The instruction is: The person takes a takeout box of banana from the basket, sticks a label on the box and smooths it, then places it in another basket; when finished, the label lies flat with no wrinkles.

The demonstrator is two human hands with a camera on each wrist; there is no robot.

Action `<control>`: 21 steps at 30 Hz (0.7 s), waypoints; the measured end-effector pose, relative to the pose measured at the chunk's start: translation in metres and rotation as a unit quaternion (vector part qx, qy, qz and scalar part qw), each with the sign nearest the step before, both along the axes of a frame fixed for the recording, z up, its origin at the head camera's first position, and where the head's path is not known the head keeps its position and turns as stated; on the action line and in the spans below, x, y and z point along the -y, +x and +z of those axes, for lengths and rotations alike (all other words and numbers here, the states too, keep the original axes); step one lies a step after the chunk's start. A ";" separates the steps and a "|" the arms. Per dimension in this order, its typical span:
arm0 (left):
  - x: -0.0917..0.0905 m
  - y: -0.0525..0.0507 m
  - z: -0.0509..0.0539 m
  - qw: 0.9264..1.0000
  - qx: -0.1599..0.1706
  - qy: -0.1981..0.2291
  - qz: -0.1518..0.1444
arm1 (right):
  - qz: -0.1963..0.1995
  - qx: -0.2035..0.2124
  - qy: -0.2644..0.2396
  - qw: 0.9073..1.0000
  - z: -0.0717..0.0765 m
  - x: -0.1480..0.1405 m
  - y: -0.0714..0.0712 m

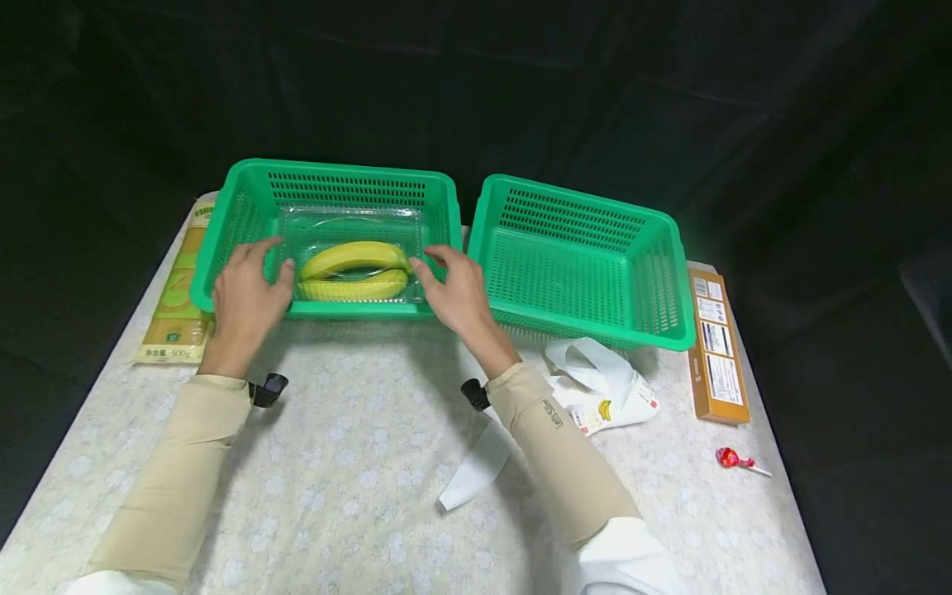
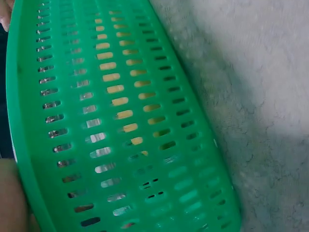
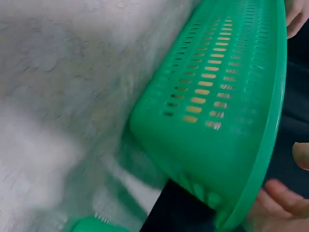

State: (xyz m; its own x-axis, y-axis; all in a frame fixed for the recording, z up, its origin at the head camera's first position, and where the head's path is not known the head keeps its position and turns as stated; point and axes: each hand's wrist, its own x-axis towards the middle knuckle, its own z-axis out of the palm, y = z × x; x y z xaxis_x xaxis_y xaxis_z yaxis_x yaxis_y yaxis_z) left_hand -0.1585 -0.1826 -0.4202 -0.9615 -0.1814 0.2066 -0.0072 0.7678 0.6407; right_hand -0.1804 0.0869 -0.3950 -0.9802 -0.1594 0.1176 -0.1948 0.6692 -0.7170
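Two yellow bananas [image 1: 357,254] lie in a clear plastic tray [image 1: 297,227] inside the left green basket [image 1: 357,310]. Over that basket's left front corner is my left hand [image 1: 249,289], thumb and fingers spread near the tray's left end. At the right end, my right hand [image 1: 459,289] reaches over the rim, its thumb and forefinger apart beside the banana stems. Neither hand visibly grips anything. Through the slots of the basket wall [image 2: 72,116] in the left wrist view, yellow shows; most of that hand is out of frame. Fingers [image 3: 280,198] appear beyond the rim in the right wrist view.
Another green basket [image 1: 580,330] stands to the right. A white banana-printed wrapper [image 1: 617,405] lies before it, partly under the right forearm. An orange-brown box [image 1: 717,355] and a red lollipop [image 1: 729,457] are far right; a 500g packet [image 1: 174,306] lies left.
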 end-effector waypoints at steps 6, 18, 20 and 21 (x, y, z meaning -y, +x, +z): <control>0.004 -0.007 -0.001 0.992 0.113 -0.045 -0.017 | -0.026 0.119 -0.015 0.992 -0.005 0.021 -0.016; 0.006 -0.007 -0.007 0.988 0.137 -0.072 -0.011 | -0.002 0.190 0.062 0.980 -0.014 0.035 -0.022; 0.006 -0.007 -0.008 0.989 0.133 -0.070 -0.010 | 0.000 0.187 0.063 0.980 -0.014 0.035 -0.022; 0.006 -0.007 -0.008 0.989 0.130 -0.070 -0.010 | 0.001 0.188 0.062 0.980 -0.014 0.035 -0.022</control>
State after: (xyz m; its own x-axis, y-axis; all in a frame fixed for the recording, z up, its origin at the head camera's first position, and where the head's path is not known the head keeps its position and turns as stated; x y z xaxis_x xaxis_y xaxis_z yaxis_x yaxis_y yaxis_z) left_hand -0.1658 -0.1885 -0.4283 -0.9886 -0.1482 -0.0262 -0.1409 0.8505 0.5068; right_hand -0.2024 0.0519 -0.4090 -0.9501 -0.1511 -0.2728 0.0667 0.7561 -0.6511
